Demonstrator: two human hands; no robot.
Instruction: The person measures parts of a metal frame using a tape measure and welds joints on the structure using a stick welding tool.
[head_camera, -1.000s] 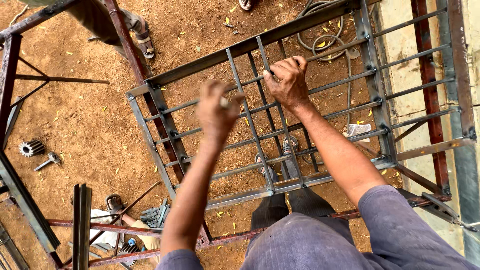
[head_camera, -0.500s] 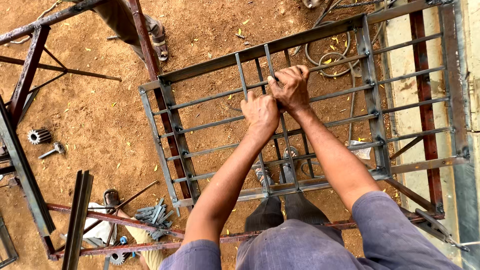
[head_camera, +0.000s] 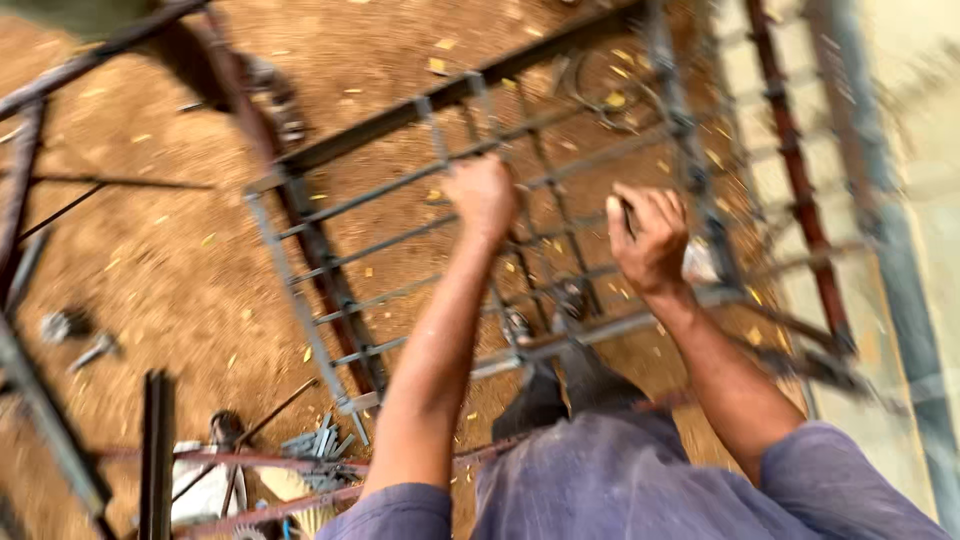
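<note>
The grille (head_camera: 330, 300) stands on the dirt (head_camera: 150, 230) before the person. The left hand (head_camera: 483, 195) is closed on a bar; keep that grip firm. The right hand (head_camera: 650, 238) is curled — around something I cannot tell — so steady it before working.

Gaps between the bars of the metal grille (head_camera: 400, 185) are narrow — dirt ground (head_camera: 150, 250) beside it lies open.

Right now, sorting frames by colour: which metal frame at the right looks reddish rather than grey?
The narrow ladder-like frame beyond the right hand; the grille under both hands is grey.
</note>
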